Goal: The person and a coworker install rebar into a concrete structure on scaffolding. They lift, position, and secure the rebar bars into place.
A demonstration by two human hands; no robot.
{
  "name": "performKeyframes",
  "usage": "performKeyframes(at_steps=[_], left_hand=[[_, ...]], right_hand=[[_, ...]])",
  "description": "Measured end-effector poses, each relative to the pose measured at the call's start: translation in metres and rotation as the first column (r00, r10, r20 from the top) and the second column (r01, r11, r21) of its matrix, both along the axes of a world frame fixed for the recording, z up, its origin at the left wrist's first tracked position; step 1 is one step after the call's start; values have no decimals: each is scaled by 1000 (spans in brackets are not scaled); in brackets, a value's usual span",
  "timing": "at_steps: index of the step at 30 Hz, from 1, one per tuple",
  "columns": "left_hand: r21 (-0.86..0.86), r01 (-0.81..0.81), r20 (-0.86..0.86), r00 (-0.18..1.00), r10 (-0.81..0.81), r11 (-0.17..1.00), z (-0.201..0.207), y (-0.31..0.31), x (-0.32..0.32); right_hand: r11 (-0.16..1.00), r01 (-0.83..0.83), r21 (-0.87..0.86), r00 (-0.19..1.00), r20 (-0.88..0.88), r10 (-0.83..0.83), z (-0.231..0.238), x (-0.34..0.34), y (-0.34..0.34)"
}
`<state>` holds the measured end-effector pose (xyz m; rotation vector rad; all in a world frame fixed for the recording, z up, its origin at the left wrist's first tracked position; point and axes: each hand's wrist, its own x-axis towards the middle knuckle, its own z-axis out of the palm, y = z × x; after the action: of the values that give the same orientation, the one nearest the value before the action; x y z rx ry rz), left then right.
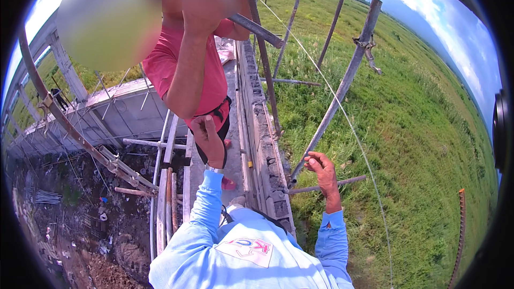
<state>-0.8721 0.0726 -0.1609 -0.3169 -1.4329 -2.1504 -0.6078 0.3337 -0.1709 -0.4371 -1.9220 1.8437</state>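
My left hand is raised in front of the co-worker's waist, its fingers bent in toward the thumb. Whatever it may hold is too small to make out. Out to the right, beside a slanting grey pole, is my right hand. Its thumb and forefinger come close together, and nothing I can name shows between them. Facing me stands a co-worker in a red shirt, both arms lifted. One of that person's hands is high on an upright pole, near a thick metal tube that points toward the right.
A narrow concrete wall top runs ahead beside the walkway. Planks and poles lie along the left, above a rubble-strewn floor far below. A pale string slants across the right. Grass spreads beyond, with a rusty bar.
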Motion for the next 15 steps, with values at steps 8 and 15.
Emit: performKeyframes(at_steps=[8, 15], left_hand=[[-153, -949, -886, 254, 388, 274, 309, -147, 37], [-466, -857, -746, 515, -421, -221, 320, -146, -37]], right_hand=[[992, -78, 97, 997, -4, 79, 52, -16, 0], [987, -149, 57, 989, 13, 148, 30, -17, -11]])
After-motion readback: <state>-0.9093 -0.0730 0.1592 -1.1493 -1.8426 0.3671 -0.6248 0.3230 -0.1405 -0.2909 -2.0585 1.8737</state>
